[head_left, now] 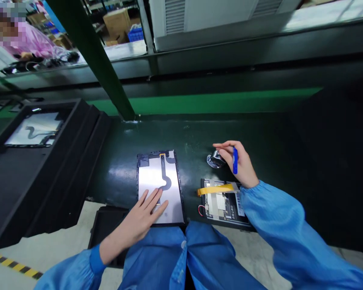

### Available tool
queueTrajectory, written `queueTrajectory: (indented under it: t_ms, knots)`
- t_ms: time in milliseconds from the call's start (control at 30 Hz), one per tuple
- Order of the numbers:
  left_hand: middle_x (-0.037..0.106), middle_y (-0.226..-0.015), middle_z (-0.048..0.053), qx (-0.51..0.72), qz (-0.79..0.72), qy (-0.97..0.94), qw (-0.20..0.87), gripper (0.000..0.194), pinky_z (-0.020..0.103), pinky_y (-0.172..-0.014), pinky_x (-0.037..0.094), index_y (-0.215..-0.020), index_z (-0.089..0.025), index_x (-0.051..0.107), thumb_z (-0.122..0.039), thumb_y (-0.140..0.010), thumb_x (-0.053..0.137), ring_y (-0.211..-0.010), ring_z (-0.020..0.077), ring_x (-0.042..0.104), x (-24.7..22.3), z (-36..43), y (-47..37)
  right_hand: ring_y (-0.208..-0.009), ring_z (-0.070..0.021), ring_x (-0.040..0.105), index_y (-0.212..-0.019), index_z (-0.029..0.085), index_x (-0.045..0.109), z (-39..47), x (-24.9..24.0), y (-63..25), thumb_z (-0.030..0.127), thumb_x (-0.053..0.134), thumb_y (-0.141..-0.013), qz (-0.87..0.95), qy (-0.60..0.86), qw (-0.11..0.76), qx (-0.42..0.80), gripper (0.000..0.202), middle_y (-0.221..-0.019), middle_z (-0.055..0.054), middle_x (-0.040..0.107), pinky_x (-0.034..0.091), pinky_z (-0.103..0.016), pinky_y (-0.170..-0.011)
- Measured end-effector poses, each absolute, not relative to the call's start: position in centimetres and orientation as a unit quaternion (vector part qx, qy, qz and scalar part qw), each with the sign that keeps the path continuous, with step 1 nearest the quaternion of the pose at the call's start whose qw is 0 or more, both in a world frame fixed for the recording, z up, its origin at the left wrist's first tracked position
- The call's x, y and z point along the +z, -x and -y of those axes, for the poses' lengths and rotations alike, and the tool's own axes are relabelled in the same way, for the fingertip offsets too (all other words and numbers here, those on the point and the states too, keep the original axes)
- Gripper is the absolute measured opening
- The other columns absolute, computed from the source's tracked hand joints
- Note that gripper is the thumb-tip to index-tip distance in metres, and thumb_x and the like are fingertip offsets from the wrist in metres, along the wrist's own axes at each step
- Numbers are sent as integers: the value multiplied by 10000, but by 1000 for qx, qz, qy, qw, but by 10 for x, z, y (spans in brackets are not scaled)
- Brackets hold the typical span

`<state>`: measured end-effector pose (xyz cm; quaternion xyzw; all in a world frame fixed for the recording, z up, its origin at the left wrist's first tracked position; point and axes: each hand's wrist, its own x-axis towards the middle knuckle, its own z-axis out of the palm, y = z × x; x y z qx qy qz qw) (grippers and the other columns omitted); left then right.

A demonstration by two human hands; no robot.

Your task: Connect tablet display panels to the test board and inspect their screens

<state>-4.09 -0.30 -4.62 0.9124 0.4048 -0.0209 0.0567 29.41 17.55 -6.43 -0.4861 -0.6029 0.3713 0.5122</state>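
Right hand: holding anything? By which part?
Right hand holds a blue stick-like tool between thumb and fingers; the gripped part is hidden.

One blue tool [235, 161], one yellow ribbon [215, 189]

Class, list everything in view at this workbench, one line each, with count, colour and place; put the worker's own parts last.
Flat panel: one, silver with dark edges, under the left hand
Circuit-board unit: one, mostly black, by the right sleeve
Ribbon strip: one, yellow, across that unit
Metal piece: one, shiny silver, at the right fingertips
Slim tool: one, blue, in the right hand
Workbench: one, dark green, centre
Stacked trays: several, black, left
Similar panel: one, silver, in the top tray
Post: one, green, upper left
Crate: one, blue, background
Co-worker: one, pink clothing, upper left
Sleeves: two, blue, lower corners
Left hand; right hand: two, bare, over the bench
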Motion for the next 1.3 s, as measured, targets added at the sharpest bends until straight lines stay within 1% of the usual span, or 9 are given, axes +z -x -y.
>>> queueTrajectory:
  t_ms: [167, 300, 367, 600, 667, 800, 967, 1167, 1300]
  knots:
    - [633, -1444, 141, 142, -384, -912, -21, 599, 411, -1179, 442, -1478, -157, 498, 35, -913, 446, -1393, 245, 547, 15, -24, 55, -1005, -219, 729, -915, 260, 499, -182, -73, -289, 493, 781, -809, 548, 466, 516, 465, 380, -1016, -47, 770, 553, -421, -966]
    - [801, -1107, 17, 289, -506, -813, 3, 292, 283, -877, 610, -1235, -204, 694, -190, -981, 552, -975, 214, 770, 93, -85, 46, -973, -220, 724, -916, 265, 492, -183, -71, -287, 516, 824, -741, 498, 479, 536, 486, 452, -1016, -48, 771, 546, -415, -952]
    - [798, -902, 12, 299, -568, -767, -9, 236, 303, -776, 601, -1102, -164, 733, -293, -980, 579, -858, 241, 760, 120, -129, 29, -985, -223, 719, -955, 266, 496, -182, -70, -287, 564, 788, -766, 498, 480, 533, 487, 459, -1054, -65, 769, 537, -414, -957]
    - [746, -1089, 135, 54, -632, -769, -76, 327, 407, -934, 539, -1254, -112, 655, -74, -997, 457, -1051, 261, 713, 102, -288, -75, -923, -266, 736, -939, 244, 505, -182, -74, -283, 754, 645, -797, 561, 479, 493, 462, 547, -982, -120, 782, 537, -427, -897]
    - [721, -1140, 126, 49, -645, -759, -73, 239, 422, -934, 559, -1200, -108, 666, -155, -989, 564, -1054, 240, 701, 83, -323, -98, -882, -263, 736, -932, 239, 518, -184, -75, -282, 766, 612, -812, 577, 480, 487, 447, 548, -946, -117, 783, 534, -415, -864]
    - [615, -1365, 129, 79, -659, -746, -62, 418, 519, -983, 552, -1330, -170, 597, -356, -960, 656, -1188, 278, 638, 58, -368, -121, -847, -246, 728, -942, 236, 543, -185, -72, -283, 720, 585, -864, 599, 483, 473, 430, 492, -921, -97, 785, 527, -393, -853]
    - [325, -1613, 330, 125, -618, -776, -16, 548, 659, -1190, 276, -1501, 13, 389, -302, -1053, 421, -1521, 408, 298, 53, -354, -118, -923, -268, 739, -981, 246, 544, -179, -72, -287, 697, 552, -890, 600, 484, 462, 438, 460, -973, -95, 789, 537, -420, -902]
    - [653, -1412, 93, 149, -610, -773, 88, 360, 340, -1161, 400, -1269, -182, 687, -217, -914, 635, -1323, 241, 577, 92, -251, -4, -905, -326, 757, -937, 287, 569, -172, -72, -294, 738, 557, -817, 578, 526, 452, 430, 467, -946, -84, 801, 611, -471, -809]
    - [721, -1228, 76, 243, -762, -594, 88, 282, 387, -1150, 412, -1125, -175, 732, -105, -868, 641, -1220, 254, 628, 149, -185, 130, -1018, -381, 739, -916, 393, 600, -172, -74, -295, 746, 563, -778, 569, 554, 418, 442, 381, -985, -55, 798, 607, -561, -874]
